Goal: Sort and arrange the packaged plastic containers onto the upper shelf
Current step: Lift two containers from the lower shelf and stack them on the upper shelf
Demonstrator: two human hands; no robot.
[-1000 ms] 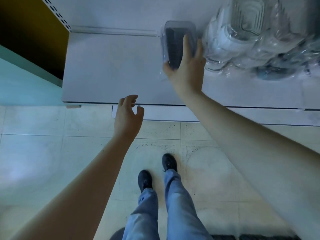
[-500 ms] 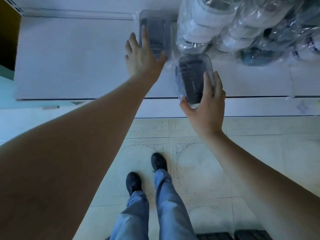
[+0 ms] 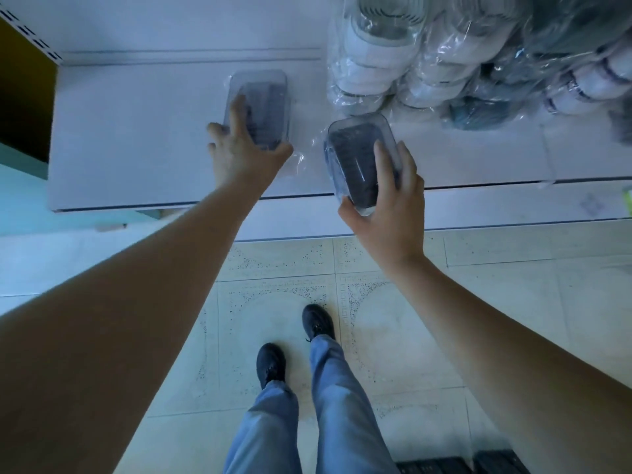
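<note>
Left hand (image 3: 244,150) now lies on the dark container (image 3: 258,107) at mid-shelf, fingers spread over its wrapped top, thumb hooked at the near right corner; half a second ago it was at the same spot, a second ago it hung free below the shelf edge. That container sits flat on the upper shelf (image 3: 130,131), clear of the back rail.

Right hand (image 3: 388,203) grips a second container (image 3: 362,162), thumb on its left side, fingers curled over the top. This one is tilted, its near end overhanging the shelf edge, apparently not yet set down. A second ago the right hand was on the first container, so that one has passed to the left.

Wrapped bundles (image 3: 444,56) of pale containers crowd the shelf's right side.

Judgement: first container placed, or nearly; second goes beside it next.
</note>
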